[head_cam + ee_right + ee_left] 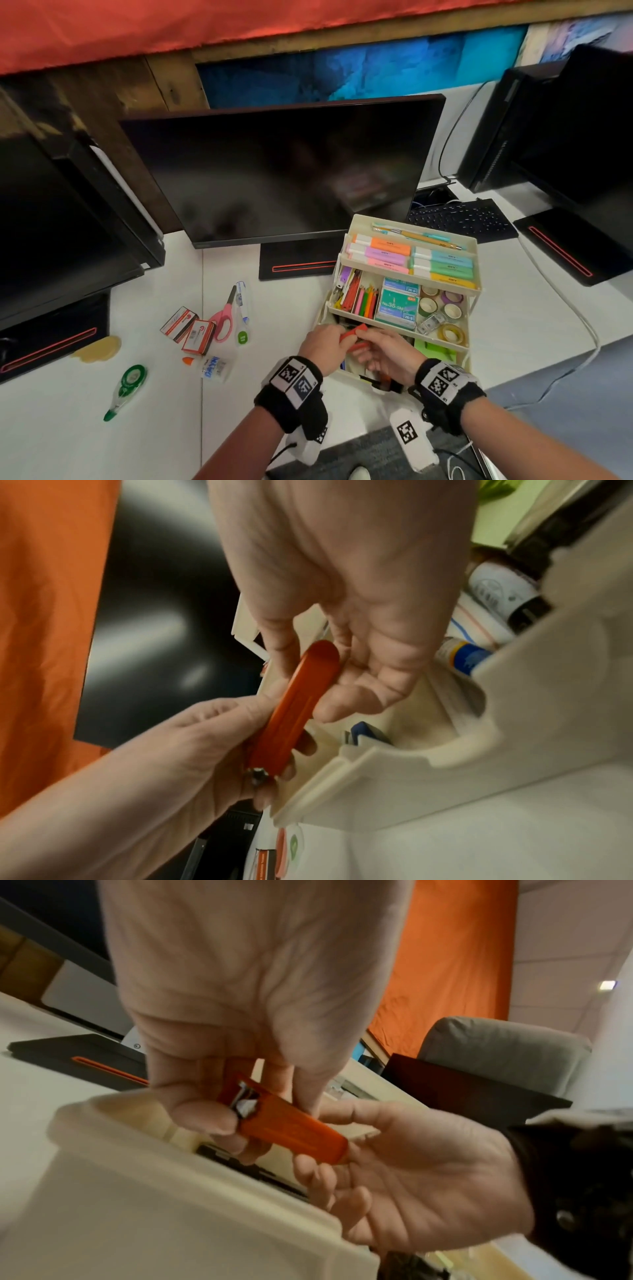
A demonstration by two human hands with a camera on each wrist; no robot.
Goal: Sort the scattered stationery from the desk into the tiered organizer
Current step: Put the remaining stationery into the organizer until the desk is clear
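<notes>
A small orange stapler (352,337) with a metal end is held between both hands over the bottom tier of the cream tiered organizer (411,224). My left hand (337,337) pinches its metal end (243,1104). My right hand (366,349) holds the rounded end (318,656) between thumb and curled fingers. On the desk to the left lie pink scissors (222,320), two red-and-white staple boxes (178,323), a green correction tape (128,383), a second correction tape (242,308) and a clear packet with blue print (215,368). The upper tiers hold highlighters, pencils, staple boxes and tape rolls.
A dark monitor (274,171) on a black base (294,263) stands right behind the organizer. More monitors flank it on both sides. A black keyboard (459,219) lies at the back right, and a white cable (582,325) runs along the desk's right edge.
</notes>
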